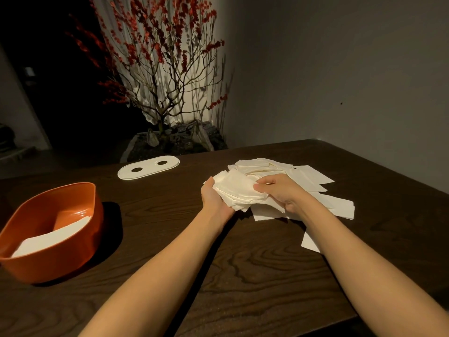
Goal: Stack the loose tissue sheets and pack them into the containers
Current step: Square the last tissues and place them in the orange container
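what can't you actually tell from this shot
Head view, the only one:
- How many sheets the left hand holds: the stack edges blur together.
- Right hand fingertips: tucked behind the stack.
- How full the orange tub is: its near wall hides the bottom.
- Loose pile: both forearms cover part of it.
- The room at left: too dark.

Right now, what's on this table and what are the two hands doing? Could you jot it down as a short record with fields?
left hand: supports a gathered stack of tissue sheets from below
right hand: pinches the stack's right edge
loose tissue sheets: scattered on the wooden table, behind and under the hands
orange container: near left, open, some white tissue already inside
white oval lid: flat on the table, two holes, apart from the container
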The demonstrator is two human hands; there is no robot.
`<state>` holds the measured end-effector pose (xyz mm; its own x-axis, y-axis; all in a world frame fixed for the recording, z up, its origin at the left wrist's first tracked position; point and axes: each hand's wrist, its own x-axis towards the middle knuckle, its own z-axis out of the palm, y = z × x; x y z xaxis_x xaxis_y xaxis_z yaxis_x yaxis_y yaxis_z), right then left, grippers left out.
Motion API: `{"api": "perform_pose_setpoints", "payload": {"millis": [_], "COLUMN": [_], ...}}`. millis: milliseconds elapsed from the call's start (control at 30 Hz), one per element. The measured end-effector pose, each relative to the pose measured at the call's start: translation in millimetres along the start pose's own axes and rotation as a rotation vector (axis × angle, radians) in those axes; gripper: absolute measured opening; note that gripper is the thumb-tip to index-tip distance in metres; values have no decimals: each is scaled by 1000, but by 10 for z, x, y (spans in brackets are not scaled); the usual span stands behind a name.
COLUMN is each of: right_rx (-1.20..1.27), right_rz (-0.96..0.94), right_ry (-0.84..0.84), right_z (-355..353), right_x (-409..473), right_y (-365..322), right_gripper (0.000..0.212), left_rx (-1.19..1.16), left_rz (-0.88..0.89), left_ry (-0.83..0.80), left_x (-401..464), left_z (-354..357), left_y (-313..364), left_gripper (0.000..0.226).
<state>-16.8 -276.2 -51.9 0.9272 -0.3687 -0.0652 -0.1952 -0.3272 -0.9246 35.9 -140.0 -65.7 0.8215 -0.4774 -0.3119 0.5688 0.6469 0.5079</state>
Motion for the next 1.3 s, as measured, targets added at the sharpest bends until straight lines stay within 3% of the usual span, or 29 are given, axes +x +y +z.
{"api": "perform_pose_setpoints", "payload": {"millis": [400, 700, 867, 1133, 1300], "right_rx": [2, 298, 445, 692, 582], "right_rz": [19, 33, 17, -39, -2], "right_ry": [46, 347, 239, 198, 109], "right_z": [-49, -114, 37, 91, 204], "right_x": [19, 34, -8, -32, 10], "right_y": [2, -10, -76, -141, -65], "right_gripper": [23, 30, 32, 7, 11], "left_rx": [-69, -162, -62, 22, 115], "left_rz": [76, 76, 19, -14, -37], "left_ry": [52, 57, 21, 34, -8], "left_x": [58, 62, 4, -7, 35], "left_z": [-41, -72, -20, -4, -10], "left_y": [68, 108, 23, -24, -57], "left_gripper": [50, 56, 64, 75, 86]}}
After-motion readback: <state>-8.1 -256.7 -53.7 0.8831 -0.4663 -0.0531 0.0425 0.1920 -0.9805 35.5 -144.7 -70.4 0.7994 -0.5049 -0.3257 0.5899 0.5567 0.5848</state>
